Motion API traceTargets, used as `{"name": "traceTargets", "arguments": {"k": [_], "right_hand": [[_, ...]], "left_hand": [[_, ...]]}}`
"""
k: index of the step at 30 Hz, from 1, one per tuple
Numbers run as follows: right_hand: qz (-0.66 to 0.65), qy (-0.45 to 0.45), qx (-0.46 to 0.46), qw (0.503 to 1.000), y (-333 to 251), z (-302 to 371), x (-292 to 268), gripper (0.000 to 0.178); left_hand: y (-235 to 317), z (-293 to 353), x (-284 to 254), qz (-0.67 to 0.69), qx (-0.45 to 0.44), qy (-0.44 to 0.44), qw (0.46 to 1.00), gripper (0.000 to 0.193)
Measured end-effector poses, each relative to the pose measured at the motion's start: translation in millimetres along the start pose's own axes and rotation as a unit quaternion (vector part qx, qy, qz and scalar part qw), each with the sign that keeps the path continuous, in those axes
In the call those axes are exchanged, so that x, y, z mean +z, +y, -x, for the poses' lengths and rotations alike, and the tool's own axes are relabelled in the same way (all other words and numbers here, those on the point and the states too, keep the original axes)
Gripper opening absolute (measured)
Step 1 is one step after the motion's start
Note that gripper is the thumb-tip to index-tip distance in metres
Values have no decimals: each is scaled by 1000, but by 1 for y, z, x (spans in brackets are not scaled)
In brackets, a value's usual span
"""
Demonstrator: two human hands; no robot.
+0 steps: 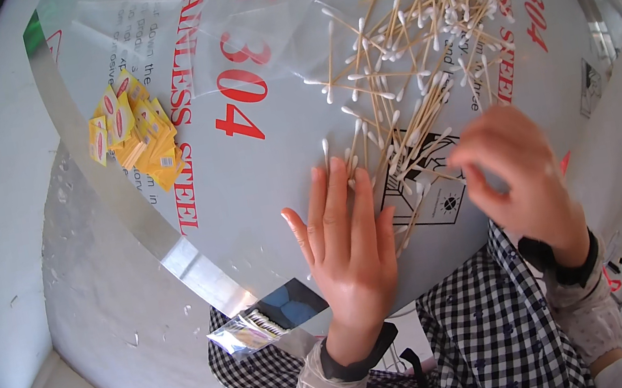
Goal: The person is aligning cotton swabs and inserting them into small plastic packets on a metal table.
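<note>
Over the near part of the table, my left hand [345, 242] lies palm down with its fingers stretched out and slightly spread. Its fingertips reach the edge of a loose heap of cotton swabs [429, 112], wooden sticks with white tips. Some swabs poke out around the fingers, and what lies under the palm is hidden. To the right, my right hand [521, 179] is curled, thumb and forefinger bent together beside the near end of the heap. I cannot make out whether a swab sits between them. The swabs lie in mixed directions, densest at the far right.
A pile of small yellow packets [140, 132] lies on the left of the printed grey tabletop [274, 167]. Clear plastic film [216, 21] spreads at the back. A metal edge strip [201, 274] curves along the left, with a dark-and-blue packet [292, 304] at the near edge.
</note>
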State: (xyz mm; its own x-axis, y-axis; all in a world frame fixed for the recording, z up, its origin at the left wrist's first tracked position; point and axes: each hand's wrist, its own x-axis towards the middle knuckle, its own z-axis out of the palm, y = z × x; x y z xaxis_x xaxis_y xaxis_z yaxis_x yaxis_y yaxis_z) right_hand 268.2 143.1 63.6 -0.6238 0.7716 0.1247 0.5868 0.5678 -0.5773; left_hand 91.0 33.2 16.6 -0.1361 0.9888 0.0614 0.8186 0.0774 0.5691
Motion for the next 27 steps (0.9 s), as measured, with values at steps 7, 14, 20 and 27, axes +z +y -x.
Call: {"name": "traceTargets", "arguments": {"k": [7,14,20,27], "right_hand": [[18,-127,-58,990,-17,35,14,13],[-5,-65,-114,991,-26,12,45,15],[47,-101,-105,988,-23,-7,42,17],[-1,-30,-163,986,-29,-38,55,26]], "left_hand": [[-4,20,-14,48,-64,65,995,61],[-19,36,-33,52,-79,32,995,62],[-13,29,-48,18,-63,-27,997,61],[-18,28,-40,19,-45,24,999,36]]}}
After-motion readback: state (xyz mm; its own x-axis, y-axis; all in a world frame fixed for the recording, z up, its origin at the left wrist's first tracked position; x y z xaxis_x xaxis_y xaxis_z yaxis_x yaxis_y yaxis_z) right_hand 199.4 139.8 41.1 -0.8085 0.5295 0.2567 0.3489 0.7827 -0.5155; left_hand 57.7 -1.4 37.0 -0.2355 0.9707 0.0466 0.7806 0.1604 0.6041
